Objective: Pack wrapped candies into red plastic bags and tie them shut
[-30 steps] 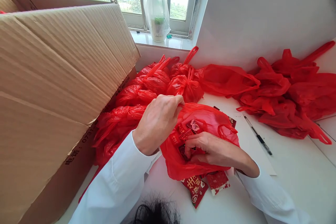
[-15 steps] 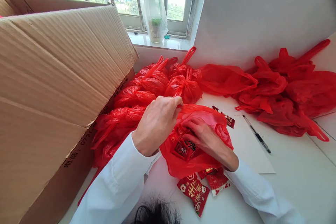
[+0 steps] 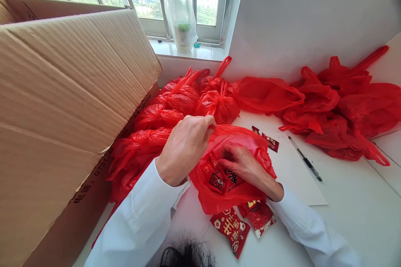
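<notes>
My left hand is closed, pinching the upper rim of an opened red plastic bag between thumb and fingers. Inside that bag is my right hand, its fingers curled and its thumb bent toward them, closed at a small red snack packet. The fingertips are partly hidden. More dark red packets with black and white print lie beneath this hand in the bag. Just outside the near rim, a red snack packet with gold lettering and a red-and-white packet rest on the white table.
A big cardboard box stands at the left. Several tied red bags are heaped behind the opened bag, with loose red bags at the back right. Paper, a pen and small packets lie on the right.
The fingers of my right hand have drawn back slightly and curled in the bag. My left hand keeps its pinch on the rim. The view has shifted a little.
</notes>
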Motion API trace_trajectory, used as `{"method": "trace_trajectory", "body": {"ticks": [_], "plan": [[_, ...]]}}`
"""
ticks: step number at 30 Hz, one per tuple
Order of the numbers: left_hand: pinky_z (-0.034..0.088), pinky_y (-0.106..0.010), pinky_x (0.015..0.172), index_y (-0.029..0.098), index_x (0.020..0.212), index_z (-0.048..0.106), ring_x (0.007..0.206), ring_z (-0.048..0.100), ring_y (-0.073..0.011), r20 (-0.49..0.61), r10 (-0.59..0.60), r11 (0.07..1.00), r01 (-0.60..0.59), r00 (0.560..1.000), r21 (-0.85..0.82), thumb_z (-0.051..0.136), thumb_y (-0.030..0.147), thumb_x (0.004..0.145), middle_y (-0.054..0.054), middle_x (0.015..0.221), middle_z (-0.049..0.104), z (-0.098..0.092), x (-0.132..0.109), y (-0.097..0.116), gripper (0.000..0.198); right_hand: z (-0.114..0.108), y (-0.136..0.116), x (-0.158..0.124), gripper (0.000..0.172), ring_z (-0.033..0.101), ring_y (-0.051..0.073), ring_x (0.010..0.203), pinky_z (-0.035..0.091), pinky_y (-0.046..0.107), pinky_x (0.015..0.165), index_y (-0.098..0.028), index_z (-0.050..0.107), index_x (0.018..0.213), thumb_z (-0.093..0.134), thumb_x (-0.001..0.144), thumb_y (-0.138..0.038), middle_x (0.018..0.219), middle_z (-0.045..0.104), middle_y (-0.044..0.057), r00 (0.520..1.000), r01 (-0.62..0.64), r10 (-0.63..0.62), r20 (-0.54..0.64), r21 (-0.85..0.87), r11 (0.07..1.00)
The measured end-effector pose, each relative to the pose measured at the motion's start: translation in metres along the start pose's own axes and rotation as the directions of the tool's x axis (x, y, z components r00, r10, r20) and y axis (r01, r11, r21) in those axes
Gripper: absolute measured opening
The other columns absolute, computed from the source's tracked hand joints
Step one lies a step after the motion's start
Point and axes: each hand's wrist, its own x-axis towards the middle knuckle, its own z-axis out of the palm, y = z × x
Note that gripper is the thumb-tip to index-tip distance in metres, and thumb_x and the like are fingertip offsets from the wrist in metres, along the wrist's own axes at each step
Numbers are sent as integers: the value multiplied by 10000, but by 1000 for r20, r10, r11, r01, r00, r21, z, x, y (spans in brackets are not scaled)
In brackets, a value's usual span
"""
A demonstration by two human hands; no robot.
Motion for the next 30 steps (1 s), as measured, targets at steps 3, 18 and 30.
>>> {"method": "trace_trajectory", "body": {"ticks": [3,18,30], "plan": [[403,-264,655,161,826,616,657,546,-140,2,7,1000,-7,1000,-2,467,84,884,-12,743,649,1,1,0,178,5,-1,0,167,567,164,724,424,301,678,-180,580,824,554,926,-309,808,656,14,1000,-11,10,-23,-33,999],[426,-315,718,223,903,641,772,650,-200,-132,-15,1000,14,991,-8,438,154,893,-33,860,724,-6,8,-5,215,-38,-23,-7,179,645,148,916,473,274,826,-198,645,1078,553,942,-268,1018,703,15,995,93,-92,-26,29,995],[330,-289,653,183,839,626,650,512,-150,-126,-33,998,40,991,54,399,224,958,-17,736,629,-10,7,-4,260,-92,-40,-91,273,667,144,801,497,242,710,-282,699,1022,444,982,-194,900,716,13,896,40,-3,445,-73,997]]}}
